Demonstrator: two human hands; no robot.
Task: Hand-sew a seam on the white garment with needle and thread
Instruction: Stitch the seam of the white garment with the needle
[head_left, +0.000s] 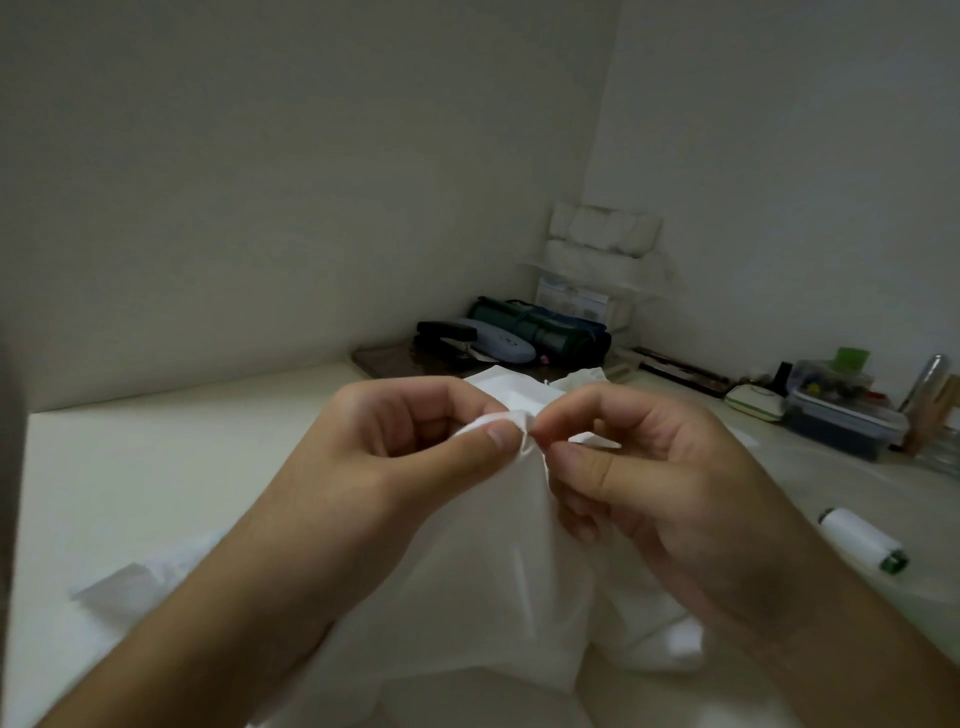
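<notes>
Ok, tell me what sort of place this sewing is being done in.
Probably a home worktable in a room corner: a thread spool lies on the pale table, with a clear box of small supplies and stacked clutter by the wall.

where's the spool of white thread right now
In the head view, the spool of white thread lies on the table at the right, just beyond the right hand.

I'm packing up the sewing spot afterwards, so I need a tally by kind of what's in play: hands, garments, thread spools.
Hands: 2, left hand and right hand
White garment: 1
Spool of white thread: 1
Total: 4
</notes>
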